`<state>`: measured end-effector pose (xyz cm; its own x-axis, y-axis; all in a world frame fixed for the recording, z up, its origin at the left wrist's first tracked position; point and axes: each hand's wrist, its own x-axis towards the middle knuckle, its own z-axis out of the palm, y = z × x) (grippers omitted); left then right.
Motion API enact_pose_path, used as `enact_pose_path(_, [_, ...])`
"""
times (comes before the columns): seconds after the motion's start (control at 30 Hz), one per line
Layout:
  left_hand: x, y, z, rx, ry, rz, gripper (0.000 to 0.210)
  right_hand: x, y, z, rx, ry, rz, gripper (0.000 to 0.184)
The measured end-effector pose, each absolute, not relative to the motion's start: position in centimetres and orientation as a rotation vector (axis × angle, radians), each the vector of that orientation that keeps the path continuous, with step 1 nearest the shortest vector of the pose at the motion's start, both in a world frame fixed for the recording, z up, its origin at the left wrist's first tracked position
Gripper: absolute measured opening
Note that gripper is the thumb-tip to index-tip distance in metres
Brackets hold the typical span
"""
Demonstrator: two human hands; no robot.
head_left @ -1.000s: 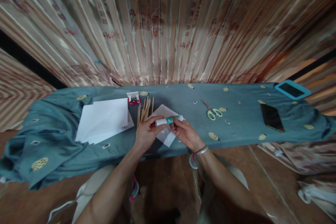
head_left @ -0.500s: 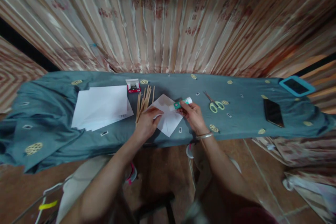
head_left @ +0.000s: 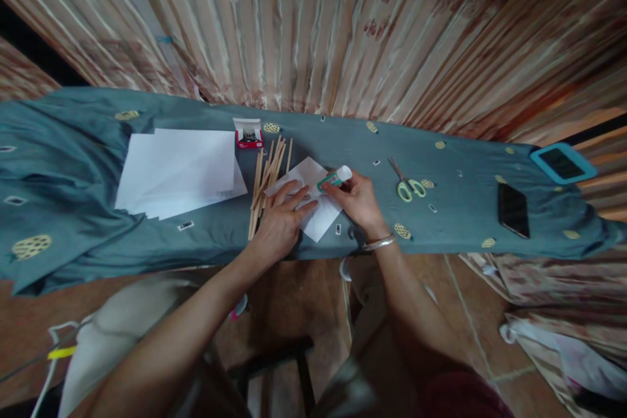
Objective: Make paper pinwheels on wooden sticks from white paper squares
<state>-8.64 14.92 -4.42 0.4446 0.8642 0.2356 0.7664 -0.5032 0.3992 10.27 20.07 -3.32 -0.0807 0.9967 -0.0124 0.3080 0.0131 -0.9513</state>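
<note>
A square sheet of white paper (head_left: 318, 221) lies turned cornerwise on the cloth, with crease lines across it. My left hand (head_left: 281, 221) rests flat on its left part, fingers spread. In my right hand (head_left: 360, 199) is a green and white glue stick (head_left: 335, 178), tilted, its lower end at the paper's upper middle; my fingers hide whether that end touches. Several wooden sticks (head_left: 267, 176) lie in a loose bundle just left of the paper, partly behind my left hand.
Left of the sticks is a stack of white paper (head_left: 186, 166). A small open red box (head_left: 249, 137) sits behind them. Scissors (head_left: 406, 184) with green handles, a dark phone (head_left: 513, 210) and a blue-framed tablet (head_left: 563, 163) lie to the right on the blue cloth (head_left: 460, 209).
My left hand has gone from bent fingers at the paper's edge to lying spread on it. The glue stick has tilted, its white end now raised. The whole view has shifted slightly.
</note>
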Motion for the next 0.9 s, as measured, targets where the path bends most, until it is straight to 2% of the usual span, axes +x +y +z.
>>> enact_pose_path(0.27, [-8.6, 15.0, -4.2, 2.508, 1.441, 0.524, 0.048, 9.4, 19.6, -2.3, -1.497, -1.771, 0.781, 0.024])
enact_pose_path(0.5, [-8.6, 14.9, -3.9, 2.572, 1.432, 0.486, 0.047, 8.5, 19.2, -1.2, -1.511, -1.95, 0.626, 0.023])
enact_pose_path(0.9, [-8.4, 14.9, -3.7, 2.572, 1.479, 0.486, 0.045, 8.8, 19.8, -2.0, -1.522, -2.054, 0.664, 0.019])
